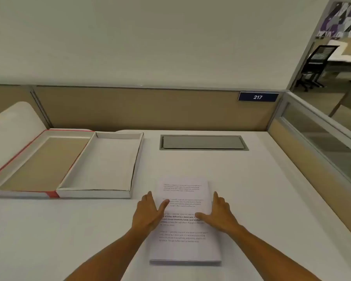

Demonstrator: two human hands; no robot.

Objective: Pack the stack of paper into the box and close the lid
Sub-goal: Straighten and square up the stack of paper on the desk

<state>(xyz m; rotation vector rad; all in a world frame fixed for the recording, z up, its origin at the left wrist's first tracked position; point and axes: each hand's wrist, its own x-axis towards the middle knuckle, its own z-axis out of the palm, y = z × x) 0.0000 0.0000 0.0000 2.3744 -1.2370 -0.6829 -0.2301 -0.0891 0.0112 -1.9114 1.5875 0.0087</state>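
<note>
A stack of printed white paper [184,248] lies flat on the white desk in front of me. My left hand [148,213] rests at the stack's left edge, thumb laid on the top sheet, fingers along the side. My right hand [219,213] sits at the right edge in the same way, thumb on the page. The stack still lies on the desk. To the left stands an open shallow white box [97,192], nothing inside. Its lid [20,193], red-trimmed with a brown inside, lies upturned right beside the box on the left.
A grey cable hatch [203,142] is set into the desk behind the paper. A beige partition [150,108] with a blue 217 sign [257,97] closes the back; a glass panel [320,134] runs along the right. A white rounded object [10,126] stands behind the lid.
</note>
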